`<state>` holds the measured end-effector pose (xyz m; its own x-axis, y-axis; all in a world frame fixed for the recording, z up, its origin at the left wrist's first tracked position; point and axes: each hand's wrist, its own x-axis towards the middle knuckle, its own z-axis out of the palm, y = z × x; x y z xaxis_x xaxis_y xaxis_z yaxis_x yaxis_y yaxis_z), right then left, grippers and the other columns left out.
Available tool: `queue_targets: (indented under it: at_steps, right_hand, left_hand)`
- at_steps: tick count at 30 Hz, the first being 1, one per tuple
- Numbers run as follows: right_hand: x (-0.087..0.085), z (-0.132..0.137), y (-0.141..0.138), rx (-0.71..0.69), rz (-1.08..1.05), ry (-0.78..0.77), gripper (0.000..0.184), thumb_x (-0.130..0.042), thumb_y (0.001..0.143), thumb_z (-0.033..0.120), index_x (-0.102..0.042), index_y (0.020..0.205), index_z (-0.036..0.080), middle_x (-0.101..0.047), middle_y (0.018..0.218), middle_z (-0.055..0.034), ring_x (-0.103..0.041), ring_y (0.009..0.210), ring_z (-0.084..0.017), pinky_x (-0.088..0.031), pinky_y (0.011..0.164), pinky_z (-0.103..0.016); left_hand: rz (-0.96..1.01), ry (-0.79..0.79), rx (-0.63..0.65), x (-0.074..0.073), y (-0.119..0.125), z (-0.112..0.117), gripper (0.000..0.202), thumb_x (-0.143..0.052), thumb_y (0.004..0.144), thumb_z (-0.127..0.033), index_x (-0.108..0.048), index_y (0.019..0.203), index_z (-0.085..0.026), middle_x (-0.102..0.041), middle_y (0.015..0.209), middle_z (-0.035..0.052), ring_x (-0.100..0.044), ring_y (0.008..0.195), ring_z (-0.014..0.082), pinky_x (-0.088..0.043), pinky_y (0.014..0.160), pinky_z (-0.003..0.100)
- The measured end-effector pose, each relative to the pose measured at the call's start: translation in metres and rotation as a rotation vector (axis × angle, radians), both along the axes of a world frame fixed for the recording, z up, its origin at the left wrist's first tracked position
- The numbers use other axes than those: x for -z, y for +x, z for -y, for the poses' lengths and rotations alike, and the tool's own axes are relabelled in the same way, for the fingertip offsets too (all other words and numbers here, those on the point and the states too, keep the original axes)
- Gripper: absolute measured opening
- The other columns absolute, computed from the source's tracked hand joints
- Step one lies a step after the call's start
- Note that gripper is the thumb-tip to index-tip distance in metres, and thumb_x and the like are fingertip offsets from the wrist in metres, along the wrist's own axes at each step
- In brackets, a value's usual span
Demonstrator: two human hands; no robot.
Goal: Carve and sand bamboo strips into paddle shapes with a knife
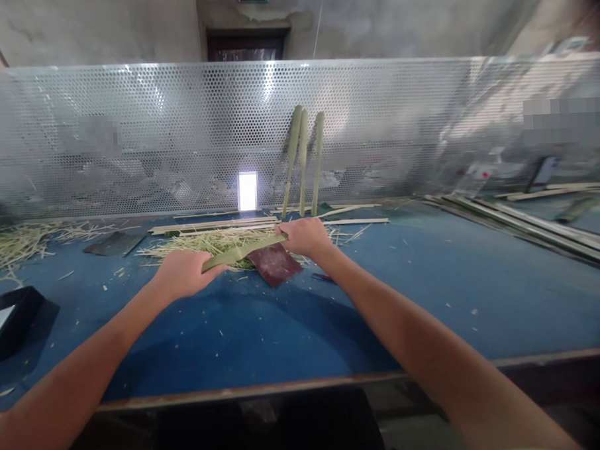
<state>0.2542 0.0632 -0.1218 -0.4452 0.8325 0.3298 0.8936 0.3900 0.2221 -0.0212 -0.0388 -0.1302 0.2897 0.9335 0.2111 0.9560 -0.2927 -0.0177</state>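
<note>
A short green bamboo strip [241, 252] is held level above the blue table [294, 325], gripped at both ends. My left hand [183, 273] is closed round its near left end. My right hand [305, 237] is closed over its far right end. Under the strip lies a dark reddish square pad [276, 264], and behind it a pile of pale bamboo shavings [208, 241].
Three green bamboo slats [304, 158] lean on the perforated metal screen [127, 133] behind. Long flat strips [215, 225] lie along the screen's foot, more strips [533, 228] at the right. A black box [8, 320] sits at the left edge, a dark plate [114, 243] and shavings [17, 240] beyond.
</note>
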Motion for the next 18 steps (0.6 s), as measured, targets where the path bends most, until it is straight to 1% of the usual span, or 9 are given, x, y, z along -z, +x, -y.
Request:
queue_targets:
  at_steps: [5, 10, 14, 16, 18]
  right_hand:
    - [-0.002, -0.006, 0.013, 0.055, -0.010, 0.017, 0.027, -0.056, 0.079, 0.029, -0.073, 0.100, 0.027, -0.076, 0.089, -0.0049, -0.067, 0.084, -0.025, -0.036, 0.063, -0.029]
    - [-0.004, -0.008, 0.021, 0.090, -0.024, 0.020, 0.029, -0.056, 0.080, 0.028, -0.074, 0.102, 0.027, -0.077, 0.090, -0.0061, -0.068, 0.085, -0.026, -0.040, 0.067, -0.031]
    - [-0.003, -0.010, 0.024, 0.098, -0.040, 0.007, 0.029, -0.057, 0.078, 0.027, -0.075, 0.101, 0.027, -0.077, 0.088, -0.0061, -0.068, 0.085, -0.027, -0.042, 0.068, -0.032]
    - [-0.002, -0.011, 0.025, 0.107, -0.061, 0.006, 0.030, -0.058, 0.077, 0.027, -0.076, 0.102, 0.027, -0.077, 0.090, -0.0066, -0.068, 0.087, -0.027, -0.043, 0.069, -0.032]
    - [0.000, -0.010, 0.025, 0.117, -0.093, 0.007, 0.030, -0.058, 0.077, 0.025, -0.076, 0.102, 0.026, -0.077, 0.092, -0.0072, -0.068, 0.087, -0.027, -0.043, 0.069, -0.031]
  left_hand:
    - [-0.021, -0.011, 0.019, -0.005, -0.010, -0.001, 0.056, -0.035, 0.092, -0.063, -0.063, 0.071, -0.019, -0.052, 0.050, 0.0049, -0.043, 0.043, 0.0164, -0.024, 0.047, 0.032]
    - [-0.034, -0.036, 0.024, -0.007, -0.023, -0.006, 0.054, -0.036, 0.092, -0.061, -0.060, 0.068, -0.020, -0.054, 0.051, 0.0048, -0.044, 0.043, 0.0162, -0.023, 0.046, 0.031]
    - [-0.042, -0.043, 0.003, -0.006, -0.030, -0.009, 0.057, -0.034, 0.091, -0.064, -0.059, 0.066, -0.020, -0.055, 0.050, 0.0051, -0.046, 0.043, 0.0166, -0.024, 0.047, 0.031]
    - [-0.046, -0.027, -0.016, -0.005, -0.030, -0.010, 0.057, -0.034, 0.091, -0.064, -0.062, 0.070, -0.019, -0.059, 0.053, 0.0066, -0.049, 0.046, 0.0185, -0.025, 0.047, 0.031]
    - [-0.048, -0.001, -0.034, -0.003, -0.028, -0.009, 0.055, -0.034, 0.092, -0.062, -0.065, 0.080, -0.018, -0.065, 0.062, 0.0092, -0.055, 0.052, 0.0211, -0.026, 0.048, 0.031]
